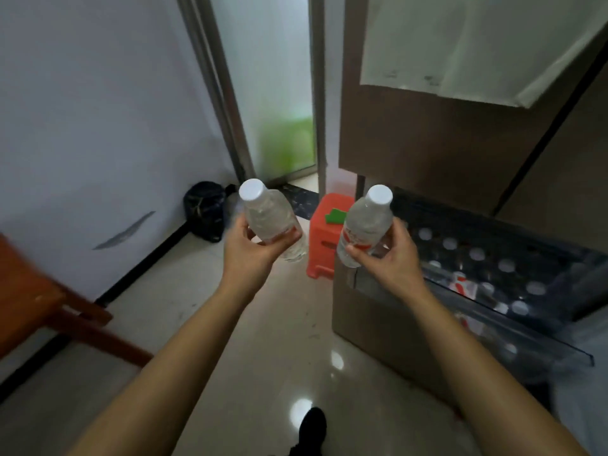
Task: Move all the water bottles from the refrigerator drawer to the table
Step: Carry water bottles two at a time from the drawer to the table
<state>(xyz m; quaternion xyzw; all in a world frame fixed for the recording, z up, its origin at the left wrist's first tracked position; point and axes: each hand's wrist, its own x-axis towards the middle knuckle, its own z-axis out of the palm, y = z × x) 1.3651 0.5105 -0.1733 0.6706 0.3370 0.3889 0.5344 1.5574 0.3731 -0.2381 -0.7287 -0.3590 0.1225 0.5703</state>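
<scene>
My left hand [253, 251] grips a clear water bottle [266, 217] with a white cap, held up over the floor. My right hand [391, 255] grips a second clear bottle [363, 225] with a red label and white cap, just left of the open refrigerator drawer [411, 327]. Inside the drawer stand several more water bottles [506, 266], seen as white caps, some blurred. A brown wooden table edge [29, 291] shows at the left.
An orange plastic stool [324, 245] stands on the floor beyond my hands, beside the fridge. A black bin [205, 210] sits against the wall near a glass door. The brown fridge body [427, 143] rises at the right. My shoe [312, 426] is on the glossy tile floor.
</scene>
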